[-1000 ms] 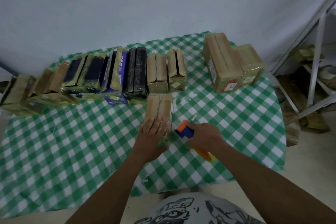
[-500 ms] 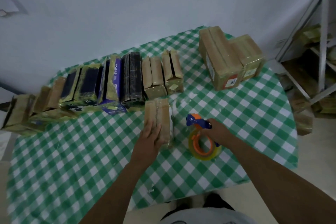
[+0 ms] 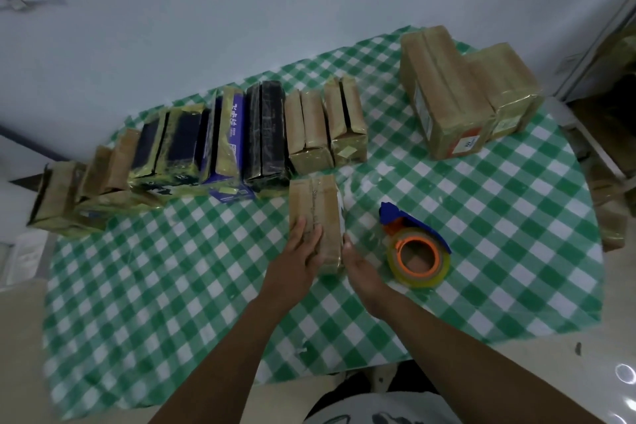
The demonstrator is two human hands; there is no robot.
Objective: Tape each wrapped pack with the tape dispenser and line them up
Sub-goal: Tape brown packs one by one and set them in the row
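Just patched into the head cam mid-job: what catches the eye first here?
Both hands meet on one brown pack at mid-table: the left hand lies flat on top, and the right hand touches its right side. Just right of it the tape dispenser, orange-cored, lies unheld on the green-checked cloth. Behind, a row of packs stands along the far edge.
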